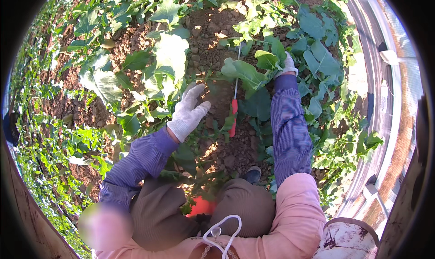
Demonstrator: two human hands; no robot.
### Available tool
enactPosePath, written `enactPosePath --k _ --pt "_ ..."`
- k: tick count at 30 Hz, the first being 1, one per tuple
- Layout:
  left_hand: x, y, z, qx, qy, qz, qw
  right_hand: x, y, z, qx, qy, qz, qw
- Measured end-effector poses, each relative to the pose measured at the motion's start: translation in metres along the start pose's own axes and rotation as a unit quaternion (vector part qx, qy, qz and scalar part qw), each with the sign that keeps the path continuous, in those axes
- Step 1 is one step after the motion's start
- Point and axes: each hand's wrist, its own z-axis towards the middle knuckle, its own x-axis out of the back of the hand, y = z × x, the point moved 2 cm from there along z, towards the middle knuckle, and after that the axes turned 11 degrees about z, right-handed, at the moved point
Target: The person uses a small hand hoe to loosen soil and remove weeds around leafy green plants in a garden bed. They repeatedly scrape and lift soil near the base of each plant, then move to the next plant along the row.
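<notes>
My left hand (191, 111), in a pale knit glove, is held with fingers apart and nothing in it. Beside it, on the left, stand broad-leaved green plants (134, 92). Among the leaves on the right is my right hand (289, 64), also gloved. Its fingers are mostly hidden by foliage (249, 73), so its grip cannot be told. Between my hands, a long-shafted hand tool with a red handle (233, 118) points away from me. Leaves cover the far end of its thin metal shaft (237, 75).
Bare clumpy soil (212, 31) runs ahead between the plant rows. My knees (246, 203) are bent close to the plants, with a dark shoe (252, 175) just ahead. Something red (201, 206) shows between my legs. Plastic sheeting and a rail (384, 99) border the right side.
</notes>
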Motion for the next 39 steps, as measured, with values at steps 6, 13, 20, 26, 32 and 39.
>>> enactPosePath --k 6,13,20,26,32,39 --pt "0.000 0.003 0.002 0.022 -0.046 -0.016 0.999 0.011 -0.007 -0.008 0.179 0.017 -0.788 0.588" --pt "-0.002 0.000 0.003 0.018 -0.006 -0.011 1.000 -0.035 -0.018 -0.078 0.125 -0.037 -0.391 0.911" --pt "-0.003 0.004 0.005 0.027 -0.018 -0.044 0.998 -0.076 -0.035 -0.161 0.086 -0.199 -0.341 0.915" --pt "-0.001 0.004 0.001 0.030 -0.036 -0.092 0.995 0.022 -0.134 -0.255 0.213 -0.147 -0.295 0.920" --pt "0.004 0.006 -0.001 0.021 -0.033 -0.080 0.996 0.127 -0.272 -0.398 0.631 0.112 -0.131 0.757" --pt "-0.010 0.001 0.000 0.017 -0.010 -0.072 0.997 0.143 0.054 -0.300 -0.004 -0.069 -0.149 0.986"
